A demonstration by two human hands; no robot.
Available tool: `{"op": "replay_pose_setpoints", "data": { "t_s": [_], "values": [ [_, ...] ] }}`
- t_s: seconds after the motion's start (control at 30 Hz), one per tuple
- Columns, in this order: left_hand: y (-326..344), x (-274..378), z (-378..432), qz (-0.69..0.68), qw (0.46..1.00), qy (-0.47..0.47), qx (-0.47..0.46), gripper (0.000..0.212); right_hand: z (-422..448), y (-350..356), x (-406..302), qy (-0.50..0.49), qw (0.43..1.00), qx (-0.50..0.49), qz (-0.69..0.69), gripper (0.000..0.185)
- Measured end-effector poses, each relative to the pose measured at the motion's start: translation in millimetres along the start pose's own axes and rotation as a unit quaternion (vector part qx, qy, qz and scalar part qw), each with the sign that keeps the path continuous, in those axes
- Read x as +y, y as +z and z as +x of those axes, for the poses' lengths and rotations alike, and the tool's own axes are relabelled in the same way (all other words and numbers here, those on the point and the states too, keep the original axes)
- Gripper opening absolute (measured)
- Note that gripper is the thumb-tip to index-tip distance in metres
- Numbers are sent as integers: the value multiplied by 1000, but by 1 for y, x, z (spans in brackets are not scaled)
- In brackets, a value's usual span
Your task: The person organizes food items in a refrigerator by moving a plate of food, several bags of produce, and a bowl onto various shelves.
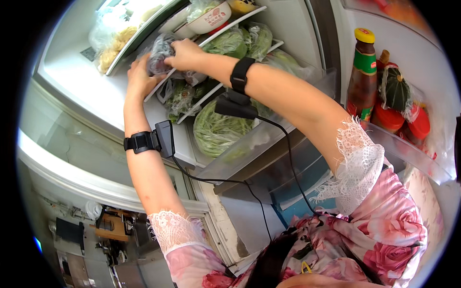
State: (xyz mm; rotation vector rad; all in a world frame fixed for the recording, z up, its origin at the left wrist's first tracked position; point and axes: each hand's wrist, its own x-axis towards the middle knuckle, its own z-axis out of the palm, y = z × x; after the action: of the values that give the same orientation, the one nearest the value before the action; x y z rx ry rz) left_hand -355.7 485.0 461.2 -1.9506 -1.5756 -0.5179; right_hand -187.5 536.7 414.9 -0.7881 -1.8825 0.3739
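Inside an open refrigerator, both my hands are at a bundle in a thin plastic bag [160, 50] on the middle shelf [236, 22]. My left hand [139, 77] is against its left side, with the thumb by the shelf's front edge. From the right, my right hand [185, 54] grips it with fingers and thumb. The contents look dark and reddish but are blurred by the plastic. A white bowl with red print [209, 18] stands just behind on the same shelf. Wrapped green vegetables [226, 44] lie on the shelf below.
Above is a shelf with bagged yellowish food [124, 37]. Lower down, a large wrapped leafy vegetable [219, 129] sits behind a clear drawer front [248, 147]. On the right, the door rack holds a sauce bottle [363, 68], red-lidded jars [419, 122] and a wrapped green squash [396, 90]. Cables trail from my wrist straps.
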Motion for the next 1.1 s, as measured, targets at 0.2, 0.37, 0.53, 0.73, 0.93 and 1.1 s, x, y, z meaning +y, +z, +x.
{"op": "replay_pose_setpoints", "data": {
  "t_s": [0.2, 0.37, 0.53, 0.73, 0.93, 1.1],
  "values": [
    [28, 6, 5, 176, 977, -110, 45, 64, -128, -37, -5, -149, 988, -27, 18, 54],
    [9, 43, -11, 206, 977, -42, 25, 77, -265, -77, 16, -131, 982, -16, -134, 74],
    [-2, 64, -37, 175, 977, 64, 100, 68, -292, -58, 49, -57, 982, 60, -172, 95],
    [15, 9, -17, 113, 989, 32, 86, 37, -272, -24, 47, -85, 982, 87, -142, 86],
    [31, 11, -3, 160, 986, -9, 48, 34, -236, -4, 88, -94, 978, 116, -145, 83],
    [33, 38, -19, 243, 967, 30, 69, 44, -217, 5, 123, -88, 976, 134, -150, 92]
  ]
}}
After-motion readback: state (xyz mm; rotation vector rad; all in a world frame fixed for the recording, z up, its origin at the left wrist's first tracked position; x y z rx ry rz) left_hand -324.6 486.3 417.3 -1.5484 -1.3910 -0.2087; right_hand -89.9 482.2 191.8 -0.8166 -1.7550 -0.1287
